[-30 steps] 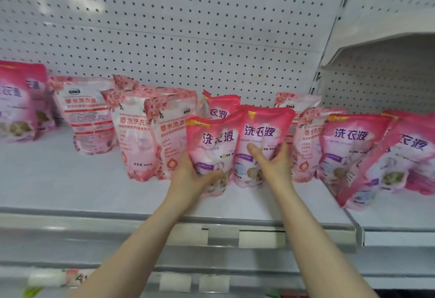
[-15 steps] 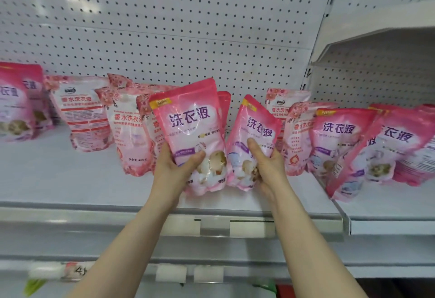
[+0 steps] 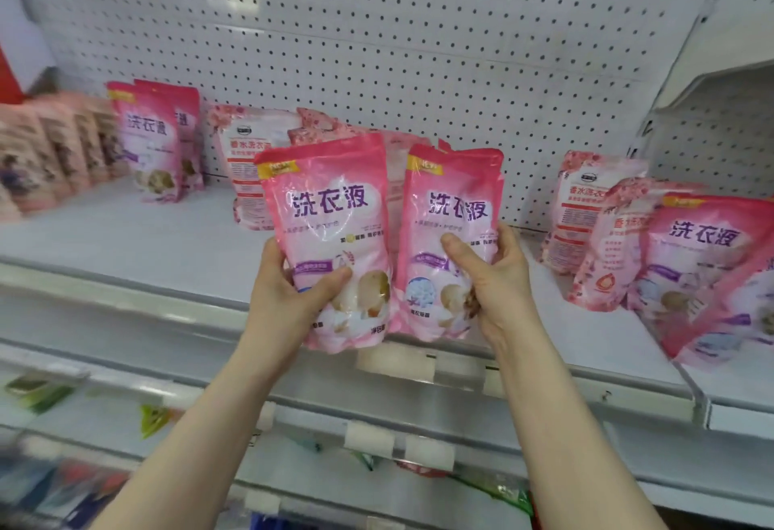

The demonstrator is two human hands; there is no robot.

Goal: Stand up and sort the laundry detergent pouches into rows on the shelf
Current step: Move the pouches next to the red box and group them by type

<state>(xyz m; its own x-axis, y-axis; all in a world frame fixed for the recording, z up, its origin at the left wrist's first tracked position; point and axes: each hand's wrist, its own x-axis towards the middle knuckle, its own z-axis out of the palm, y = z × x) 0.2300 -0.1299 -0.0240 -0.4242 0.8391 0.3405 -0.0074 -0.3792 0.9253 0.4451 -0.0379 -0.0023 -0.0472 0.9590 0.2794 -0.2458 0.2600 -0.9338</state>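
While both pouches hung clear above the front edge of the shelf (image 3: 125, 244), the left hand (image 3: 289, 299) was closed around the lower half of one pink pouch (image 3: 331, 211) and the right hand (image 3: 494, 282) around the other pouch (image 3: 452, 194) beside it. They looked soft, liquid-filled, fairly heavy and slick, so a low grip on the bulging body seemed safest.

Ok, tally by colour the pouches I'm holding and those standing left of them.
Bright pink pouches: 4, two held, two standing
Pale floral pouch: 1 clear
Peach row: too blurred to count
Total: 5 countable
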